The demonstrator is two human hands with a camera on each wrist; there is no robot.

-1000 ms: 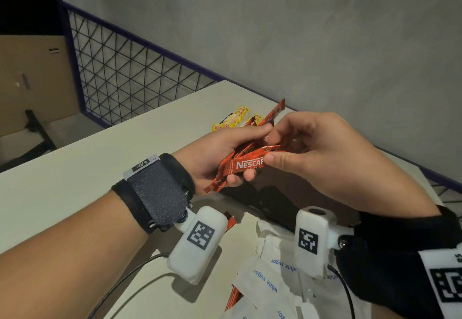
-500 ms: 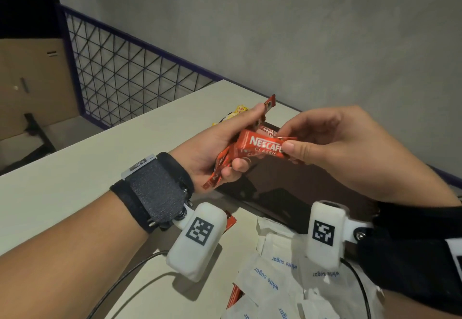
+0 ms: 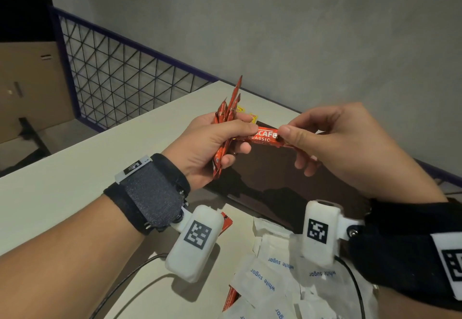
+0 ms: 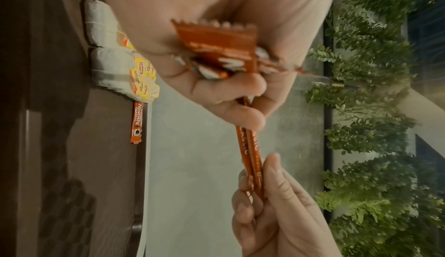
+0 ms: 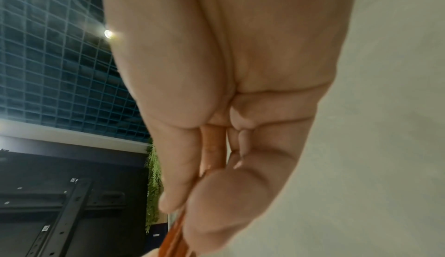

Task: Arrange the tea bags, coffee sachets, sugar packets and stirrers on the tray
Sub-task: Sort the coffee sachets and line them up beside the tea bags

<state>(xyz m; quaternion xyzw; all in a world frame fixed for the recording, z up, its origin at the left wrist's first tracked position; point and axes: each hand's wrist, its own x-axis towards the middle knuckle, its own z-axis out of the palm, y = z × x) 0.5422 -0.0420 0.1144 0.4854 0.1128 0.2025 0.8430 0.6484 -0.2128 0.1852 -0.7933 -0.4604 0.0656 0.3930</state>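
Observation:
My left hand (image 3: 238,141) grips a bundle of red coffee sachets (image 3: 226,118) that stands nearly upright above the dark brown tray (image 3: 270,176). From that bundle a Nescafe sachet (image 3: 265,136) sticks out sideways, and my right hand (image 3: 287,134) pinches its free end between thumb and forefinger. The left wrist view shows two thin sachets (image 4: 250,152) edge-on between the left hand (image 4: 240,97) and the right hand (image 4: 260,181). Tea bags (image 4: 113,66) with yellow tags lie at the tray's far corner, with one coffee sachet (image 4: 137,122) beside them.
White sugar packets (image 3: 270,276) are heaped on the pale table (image 3: 75,181) in front of the tray. Two more red sachets (image 3: 231,296) show among them. A wire mesh fence (image 3: 112,81) stands at the left and a grey wall behind.
Both hands have risen a little. The left hand has turned its bundle from slanting to nearly upright, and the right hand has drawn the sideways sachet out to the right.

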